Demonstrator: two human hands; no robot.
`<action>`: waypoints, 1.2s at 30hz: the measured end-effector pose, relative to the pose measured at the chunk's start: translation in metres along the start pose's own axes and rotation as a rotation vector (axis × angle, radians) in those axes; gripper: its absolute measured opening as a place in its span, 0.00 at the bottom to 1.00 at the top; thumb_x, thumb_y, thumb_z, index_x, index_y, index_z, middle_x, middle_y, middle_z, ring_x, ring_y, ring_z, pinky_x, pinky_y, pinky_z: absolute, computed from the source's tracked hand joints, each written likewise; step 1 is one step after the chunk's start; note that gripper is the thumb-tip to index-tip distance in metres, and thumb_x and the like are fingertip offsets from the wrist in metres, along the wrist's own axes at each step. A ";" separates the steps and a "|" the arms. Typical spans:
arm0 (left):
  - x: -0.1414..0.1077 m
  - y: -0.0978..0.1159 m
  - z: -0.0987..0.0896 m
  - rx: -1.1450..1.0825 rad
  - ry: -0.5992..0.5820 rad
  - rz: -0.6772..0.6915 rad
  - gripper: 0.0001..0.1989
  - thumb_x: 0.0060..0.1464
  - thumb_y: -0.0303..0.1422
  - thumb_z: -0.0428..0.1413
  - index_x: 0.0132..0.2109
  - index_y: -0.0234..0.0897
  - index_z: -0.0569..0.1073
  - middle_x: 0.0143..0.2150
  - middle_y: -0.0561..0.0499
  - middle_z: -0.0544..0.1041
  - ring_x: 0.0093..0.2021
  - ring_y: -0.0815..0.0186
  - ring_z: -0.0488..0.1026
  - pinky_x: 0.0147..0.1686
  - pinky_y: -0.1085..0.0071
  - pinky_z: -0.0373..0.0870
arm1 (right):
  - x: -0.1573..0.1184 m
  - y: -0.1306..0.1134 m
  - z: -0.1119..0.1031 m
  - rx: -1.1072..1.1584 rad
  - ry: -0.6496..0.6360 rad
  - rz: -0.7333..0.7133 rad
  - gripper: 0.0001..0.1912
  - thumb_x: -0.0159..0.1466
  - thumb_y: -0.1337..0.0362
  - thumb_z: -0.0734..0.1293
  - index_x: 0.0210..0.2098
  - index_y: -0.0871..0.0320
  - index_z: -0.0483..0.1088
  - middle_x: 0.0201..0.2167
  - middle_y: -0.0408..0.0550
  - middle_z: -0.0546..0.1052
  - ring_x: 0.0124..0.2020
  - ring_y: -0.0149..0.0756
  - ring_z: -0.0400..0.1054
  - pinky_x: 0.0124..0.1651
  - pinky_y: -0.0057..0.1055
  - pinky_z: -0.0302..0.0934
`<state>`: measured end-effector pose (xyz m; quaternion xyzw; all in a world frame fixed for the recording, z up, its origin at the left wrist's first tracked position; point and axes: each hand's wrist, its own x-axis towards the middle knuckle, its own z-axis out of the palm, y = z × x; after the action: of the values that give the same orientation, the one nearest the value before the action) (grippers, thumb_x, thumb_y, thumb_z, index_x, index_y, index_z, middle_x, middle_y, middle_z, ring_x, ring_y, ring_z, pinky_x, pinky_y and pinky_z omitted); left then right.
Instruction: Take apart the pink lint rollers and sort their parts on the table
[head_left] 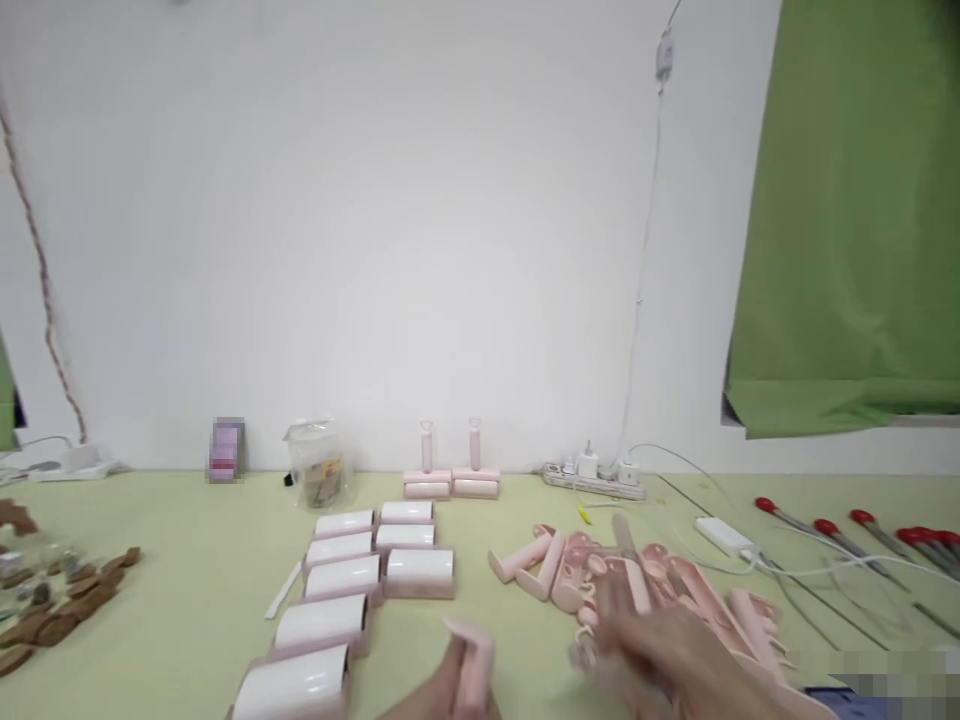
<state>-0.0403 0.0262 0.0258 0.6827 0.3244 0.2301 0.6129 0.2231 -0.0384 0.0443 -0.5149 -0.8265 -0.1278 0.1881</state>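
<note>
A: What a spread! Biggest of all was the white wall point(450, 250), and hard against it the far edge of the pale green desk point(187, 590).

B: With a green curtain point(847, 220) hanging above its right end! And the next biggest?

A: The white rolls point(322, 620)! Eight, seated in pink bases, five in one column and three beside it, running from the desk's near side toward that far edge.

B: Across from them, right of centre, a heap of pink parts point(570, 590), tumbled over one another!

A: And the right hand point(675, 650), over the near side of that heap, all blur. Was it gripping?

B: I couldn't tell, spread or pinching; the smear hid it. Toward the desk's right end lay the red-ended rods point(825, 526), and at its left end, brown pieces point(82, 605).

A: Along the far edge, a power strip point(596, 485), a clear bag point(319, 470) and two pink rollers point(427, 478) with their handles up!

B: Then the left hand point(431, 695), low at the desk's near side, fingers wrapped round a pink piece point(475, 670), which stood tilted between the rolls and the heap.

A: Smallest, a white strip point(283, 591), just left of the rolls.
</note>
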 end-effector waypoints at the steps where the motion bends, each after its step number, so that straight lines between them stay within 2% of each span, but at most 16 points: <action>1: 0.007 0.009 0.000 0.004 0.015 -0.005 0.18 0.56 0.44 0.44 0.47 0.38 0.64 0.38 0.51 0.71 0.34 0.66 0.72 0.35 0.68 0.68 | 0.005 0.008 -0.007 0.001 -0.012 0.067 0.06 0.59 0.63 0.58 0.31 0.53 0.66 0.18 0.40 0.70 0.20 0.32 0.63 0.25 0.27 0.53; 2: 0.017 0.019 0.000 0.024 0.040 -0.006 0.20 0.54 0.47 0.44 0.48 0.39 0.63 0.35 0.52 0.71 0.31 0.66 0.72 0.33 0.68 0.68 | 0.010 0.017 -0.012 0.005 -0.031 0.107 0.08 0.60 0.64 0.56 0.36 0.54 0.66 0.23 0.42 0.72 0.23 0.33 0.65 0.26 0.28 0.54; 4: 0.043 0.041 0.000 0.129 0.187 -0.018 0.27 0.52 0.52 0.41 0.52 0.38 0.56 0.33 0.52 0.70 0.29 0.64 0.73 0.31 0.67 0.68 | 0.023 0.034 -0.017 -0.021 -0.062 0.082 0.13 0.63 0.65 0.54 0.45 0.53 0.62 0.36 0.47 0.73 0.33 0.35 0.67 0.29 0.28 0.56; 5: 0.060 0.052 -0.001 0.260 0.290 0.025 0.28 0.52 0.52 0.42 0.52 0.37 0.56 0.35 0.51 0.71 0.32 0.64 0.73 0.33 0.68 0.68 | 0.028 0.042 -0.016 -0.064 -0.088 0.021 0.14 0.63 0.67 0.53 0.47 0.53 0.61 0.39 0.48 0.72 0.36 0.36 0.66 0.31 0.28 0.57; 7: 0.097 0.066 -0.005 0.358 0.346 0.040 0.26 0.52 0.49 0.46 0.51 0.35 0.59 0.44 0.46 0.68 0.44 0.62 0.69 0.43 0.68 0.64 | 0.037 0.056 -0.008 -0.180 -0.138 -0.117 0.16 0.62 0.72 0.53 0.47 0.52 0.62 0.40 0.48 0.71 0.36 0.37 0.65 0.33 0.30 0.56; 8: 0.116 0.069 -0.008 0.401 0.354 0.015 0.26 0.52 0.48 0.47 0.51 0.33 0.59 0.46 0.44 0.68 0.46 0.61 0.67 0.44 0.66 0.64 | 0.040 0.062 -0.003 -0.224 -0.159 -0.171 0.17 0.61 0.74 0.53 0.45 0.52 0.63 0.38 0.48 0.71 0.35 0.37 0.65 0.34 0.31 0.55; 11: 0.163 0.064 -0.010 0.520 0.332 -0.061 0.17 0.55 0.39 0.49 0.49 0.33 0.64 0.47 0.46 0.68 0.43 0.62 0.68 0.42 0.60 0.66 | 0.046 0.074 0.012 -0.283 -0.185 -0.239 0.17 0.59 0.79 0.55 0.39 0.53 0.66 0.33 0.46 0.72 0.32 0.36 0.65 0.34 0.32 0.54; 15: 0.200 0.040 -0.001 0.635 0.271 -0.122 0.14 0.55 0.36 0.50 0.47 0.33 0.66 0.46 0.48 0.68 0.43 0.61 0.68 0.41 0.60 0.67 | 0.044 0.086 0.021 -0.352 -0.215 -0.286 0.15 0.58 0.79 0.58 0.37 0.54 0.67 0.31 0.46 0.73 0.32 0.36 0.66 0.33 0.31 0.54; 19: 0.216 0.020 0.006 0.711 0.156 -0.159 0.14 0.55 0.36 0.50 0.47 0.33 0.66 0.46 0.48 0.68 0.42 0.62 0.69 0.40 0.61 0.68 | 0.037 0.090 0.023 -0.382 -0.250 -0.270 0.15 0.57 0.79 0.59 0.37 0.55 0.68 0.32 0.47 0.74 0.32 0.37 0.67 0.34 0.32 0.56; 22: 0.223 0.014 0.007 0.757 0.090 -0.177 0.14 0.55 0.36 0.50 0.46 0.33 0.67 0.45 0.48 0.69 0.41 0.62 0.69 0.40 0.62 0.68 | 0.034 0.087 0.022 -0.371 -0.279 -0.245 0.17 0.57 0.79 0.60 0.40 0.55 0.67 0.35 0.48 0.75 0.34 0.38 0.67 0.36 0.33 0.57; 26: 0.228 0.011 0.008 0.815 0.094 -0.169 0.14 0.56 0.36 0.49 0.47 0.33 0.66 0.45 0.47 0.69 0.41 0.63 0.69 0.40 0.61 0.68 | 0.033 0.081 0.018 -0.316 -0.306 -0.214 0.21 0.57 0.80 0.58 0.45 0.54 0.65 0.41 0.48 0.74 0.40 0.37 0.67 0.40 0.33 0.57; 30: 0.222 0.007 0.013 0.852 0.128 -0.127 0.14 0.55 0.36 0.50 0.47 0.33 0.66 0.45 0.47 0.69 0.42 0.62 0.69 0.40 0.61 0.68 | 0.035 0.079 0.010 -0.252 -0.314 -0.164 0.27 0.55 0.81 0.57 0.48 0.52 0.63 0.44 0.47 0.72 0.44 0.36 0.65 0.44 0.33 0.55; 33: 0.211 0.010 0.018 0.858 0.175 -0.086 0.14 0.55 0.36 0.50 0.47 0.33 0.66 0.46 0.47 0.68 0.43 0.62 0.68 0.41 0.60 0.67 | 0.051 0.079 0.006 -0.224 -0.287 -0.064 0.25 0.54 0.81 0.56 0.47 0.52 0.65 0.41 0.48 0.72 0.41 0.37 0.66 0.41 0.33 0.57; 36: 0.195 0.021 0.023 0.844 0.246 -0.012 0.16 0.55 0.37 0.50 0.48 0.34 0.65 0.48 0.46 0.67 0.45 0.61 0.67 0.44 0.57 0.65 | 0.091 0.077 0.013 -0.203 -0.208 0.111 0.17 0.60 0.75 0.55 0.45 0.57 0.65 0.40 0.51 0.71 0.35 0.35 0.68 0.35 0.33 0.60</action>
<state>0.1129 0.1504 0.0273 0.8390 0.4644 0.1536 0.2385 0.2535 0.0734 0.0744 -0.5868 -0.7945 -0.1462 0.0552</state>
